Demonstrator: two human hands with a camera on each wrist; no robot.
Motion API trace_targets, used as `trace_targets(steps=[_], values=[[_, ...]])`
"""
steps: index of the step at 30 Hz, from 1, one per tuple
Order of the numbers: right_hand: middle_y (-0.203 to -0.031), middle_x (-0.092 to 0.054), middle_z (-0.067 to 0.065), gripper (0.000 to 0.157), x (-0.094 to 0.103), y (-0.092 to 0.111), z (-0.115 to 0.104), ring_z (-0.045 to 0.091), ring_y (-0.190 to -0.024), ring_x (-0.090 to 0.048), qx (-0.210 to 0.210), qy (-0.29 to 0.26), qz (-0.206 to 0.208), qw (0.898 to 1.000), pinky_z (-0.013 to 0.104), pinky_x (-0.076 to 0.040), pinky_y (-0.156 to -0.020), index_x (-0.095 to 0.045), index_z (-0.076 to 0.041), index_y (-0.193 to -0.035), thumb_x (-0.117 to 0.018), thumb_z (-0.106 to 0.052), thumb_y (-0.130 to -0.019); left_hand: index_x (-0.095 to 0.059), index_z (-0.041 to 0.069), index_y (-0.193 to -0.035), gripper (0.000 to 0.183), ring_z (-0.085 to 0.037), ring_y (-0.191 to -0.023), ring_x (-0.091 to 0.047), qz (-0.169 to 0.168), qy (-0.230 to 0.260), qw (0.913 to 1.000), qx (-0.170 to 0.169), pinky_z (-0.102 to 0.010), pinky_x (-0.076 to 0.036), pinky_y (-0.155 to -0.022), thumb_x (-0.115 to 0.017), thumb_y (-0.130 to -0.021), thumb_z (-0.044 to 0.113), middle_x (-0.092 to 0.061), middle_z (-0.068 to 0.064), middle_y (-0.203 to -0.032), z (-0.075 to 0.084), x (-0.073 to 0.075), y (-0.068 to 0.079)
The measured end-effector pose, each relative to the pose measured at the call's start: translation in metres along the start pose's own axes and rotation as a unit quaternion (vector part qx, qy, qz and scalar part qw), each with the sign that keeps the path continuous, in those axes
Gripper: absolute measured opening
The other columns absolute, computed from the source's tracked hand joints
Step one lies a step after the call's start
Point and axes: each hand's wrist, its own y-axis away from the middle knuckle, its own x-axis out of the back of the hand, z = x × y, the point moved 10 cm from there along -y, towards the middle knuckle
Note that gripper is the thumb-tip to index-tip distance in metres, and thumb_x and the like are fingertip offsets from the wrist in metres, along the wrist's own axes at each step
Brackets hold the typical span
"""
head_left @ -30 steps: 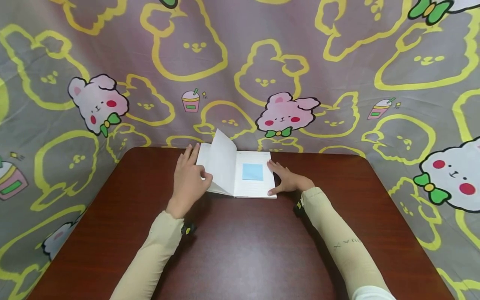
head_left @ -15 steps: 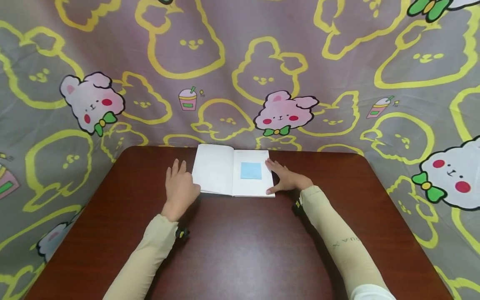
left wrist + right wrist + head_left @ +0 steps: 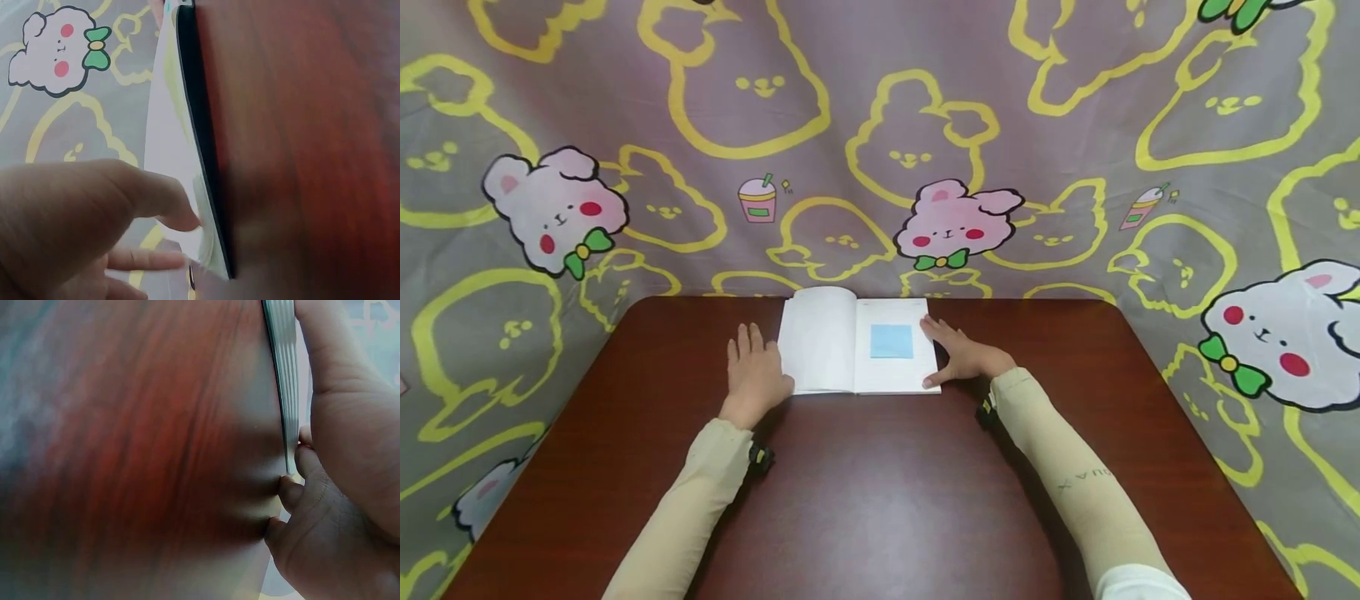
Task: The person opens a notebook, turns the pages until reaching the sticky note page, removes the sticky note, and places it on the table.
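Observation:
An open notebook with white pages lies near the table's far edge. On its right page sits a light blue sticky note. My left hand is at the notebook's left edge, fingers extended, with the thumb on the page's near left corner. In the left wrist view the thumb touches the page edges above a dark cover. My right hand rests along the right edge, thumb and fingers spread on the page margin. The right wrist view shows the stacked page edges beside that hand.
The dark reddish-brown table extends in front of the notebook and to both sides. Behind it hangs a grey curtain with yellow outlines and rabbit faces. A small black device is on the left wrist.
The raised left-hand page has come down flat onto the left side. My left hand has moved left off the page to its edge. The right hand has stayed at the right edge.

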Motion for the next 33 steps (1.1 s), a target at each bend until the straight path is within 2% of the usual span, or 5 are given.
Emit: trace_targets(steps=[4, 7, 10, 17, 33], values=[[-0.172, 0.003, 0.015, 0.126, 0.001, 0.0, 0.0, 0.04, -0.157, 0.006, 0.004, -0.003, 0.005, 1.0, 0.064, 0.001, -0.123, -0.003, -0.005, -0.163, -0.086, -0.045, -0.079, -0.053, -0.008, -0.14, 0.053, -0.052, -0.15, -0.02, 0.007, 0.018, 0.9971, -0.074, -0.068, -0.019, -0.12, -0.055, -0.093, 0.016, -0.028, -0.033, -0.16, 0.023, -0.001, -0.008], [-0.172, 0.003, 0.014, 0.126, 0.0, 0.0, 0.002, 0.04, -0.157, 0.006, 0.0, 0.001, 0.002, 1.0, 0.064, 0.0, -0.123, -0.002, -0.006, -0.164, -0.086, -0.047, -0.079, -0.042, 0.0, -0.152, 0.055, -0.048, -0.15, -0.026, -0.017, 0.028, 0.9887, -0.146, -0.067, -0.024, -0.119, -0.05, -0.103, 0.022, -0.03, -0.026, -0.162, 0.046, -0.01, -0.012], [-0.172, 0.003, 0.014, 0.126, 0.001, 0.0, 0.002, 0.04, -0.157, 0.006, 0.001, 0.002, 0.001, 1.0, 0.064, 0.001, -0.124, -0.002, -0.006, -0.164, -0.086, -0.046, -0.079, -0.033, 0.005, -0.159, 0.059, -0.045, -0.152, -0.024, -0.049, 0.042, 0.9805, -0.186, -0.066, -0.022, -0.12, -0.047, -0.108, 0.032, -0.025, -0.022, -0.166, 0.063, -0.019, -0.015], [-0.172, 0.003, 0.013, 0.125, 0.001, 0.0, -0.001, 0.039, -0.157, 0.007, 0.001, -0.001, 0.001, 1.0, 0.063, 0.001, -0.124, -0.003, -0.006, -0.164, -0.087, -0.044, -0.079, -0.025, 0.013, -0.162, 0.07, -0.044, -0.155, -0.014, -0.07, 0.047, 0.9808, -0.176, -0.065, -0.016, -0.123, -0.041, -0.107, 0.052, -0.014, -0.018, -0.169, 0.075, -0.03, -0.029], [-0.172, 0.004, 0.014, 0.127, 0.002, 0.0, 0.001, 0.039, -0.157, 0.007, -0.006, 0.003, -0.003, 1.0, 0.063, 0.001, -0.124, -0.002, -0.006, -0.164, -0.086, -0.046, -0.078, -0.02, 0.013, -0.164, 0.073, -0.05, -0.153, -0.01, -0.15, 0.052, 0.9782, -0.134, -0.072, -0.013, -0.119, -0.045, -0.105, 0.051, -0.01, -0.02, -0.169, 0.071, -0.048, -0.034]])
